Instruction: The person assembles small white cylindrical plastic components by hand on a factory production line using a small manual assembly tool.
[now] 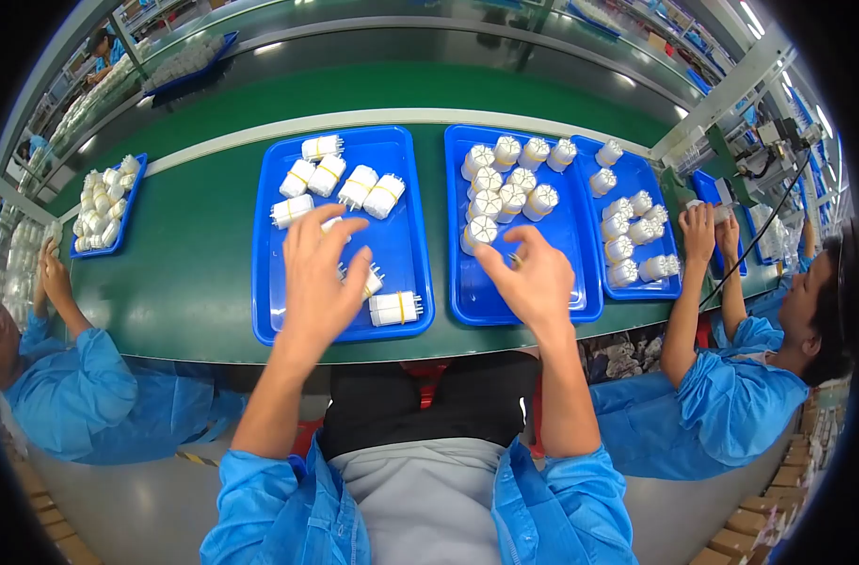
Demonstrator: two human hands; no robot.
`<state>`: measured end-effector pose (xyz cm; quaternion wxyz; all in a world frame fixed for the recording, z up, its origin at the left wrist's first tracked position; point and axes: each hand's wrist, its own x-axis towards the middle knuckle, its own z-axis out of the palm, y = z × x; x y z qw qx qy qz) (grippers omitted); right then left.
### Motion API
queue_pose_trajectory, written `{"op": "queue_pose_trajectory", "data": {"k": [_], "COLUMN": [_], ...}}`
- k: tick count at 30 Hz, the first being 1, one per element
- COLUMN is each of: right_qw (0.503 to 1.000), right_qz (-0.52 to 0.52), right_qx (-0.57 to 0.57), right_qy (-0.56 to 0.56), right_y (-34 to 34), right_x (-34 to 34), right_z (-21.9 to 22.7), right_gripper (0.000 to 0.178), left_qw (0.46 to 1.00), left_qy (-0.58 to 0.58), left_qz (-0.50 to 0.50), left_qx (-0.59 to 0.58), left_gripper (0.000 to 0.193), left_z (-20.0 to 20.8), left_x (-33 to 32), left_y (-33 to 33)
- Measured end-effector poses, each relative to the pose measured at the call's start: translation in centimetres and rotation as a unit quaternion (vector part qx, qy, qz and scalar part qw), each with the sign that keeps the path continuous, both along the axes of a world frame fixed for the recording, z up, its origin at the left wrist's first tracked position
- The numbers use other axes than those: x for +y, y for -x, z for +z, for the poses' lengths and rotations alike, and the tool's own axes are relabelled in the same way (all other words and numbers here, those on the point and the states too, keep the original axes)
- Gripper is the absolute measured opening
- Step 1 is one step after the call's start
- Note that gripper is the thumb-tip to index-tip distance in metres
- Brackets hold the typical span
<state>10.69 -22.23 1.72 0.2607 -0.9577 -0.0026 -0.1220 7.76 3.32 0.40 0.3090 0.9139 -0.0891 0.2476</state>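
Observation:
My left hand (321, 273) is over the left blue tray (264, 254), fingers spread and thumb apart, covering some of the bundles in it. Bundles of white parts with metal pins and yellow bands, such as this white bundle (383, 196), lie on their sides there. Above the middle blue tray (459, 287) is my right hand (535, 281), with its thumb and index finger apart. A small yellowish bit shows in that gap; I cannot make it out. The thumb tip is close to an upright white bundle (481, 231), one of several standing in that tray.
A third blue tray (648, 285) with more white bundles overlaps the middle tray's right side. Co-workers in blue sit on both sides; the right one's hands (700, 234) are near that tray. A filled blue tray (139, 193) stands at the left. A pale rail (354, 118) runs behind.

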Motion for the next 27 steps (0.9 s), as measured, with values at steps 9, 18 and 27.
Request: {"op": "queue_pose_trajectory", "data": {"k": [9, 18, 27], "right_qw": [0.975, 0.662, 0.661], "right_qz": [0.054, 0.112, 0.224], "right_qx": [0.033, 0.181, -0.015], "right_qy": [-0.211, -0.719, -0.716], "right_y": [0.4, 10.1, 9.8], "right_x": [-0.6, 0.8, -2.1], "right_z": [-0.9, -1.9, -1.3], "right_gripper": [0.044, 0.036, 0.053], "left_qw": [0.937, 0.646, 0.604], "left_qy": [0.32, 0.668, 0.688], "left_qz": [-0.14, -0.301, -0.276], "left_qx": [0.002, 0.214, 0.292], "left_gripper": [0.03, 0.064, 0.052], "left_z": [-0.8, -2.4, -2.1], "left_x": [-4.5, -11.2, -9.7], "left_y": [5.7, 6.9, 7.4]}}
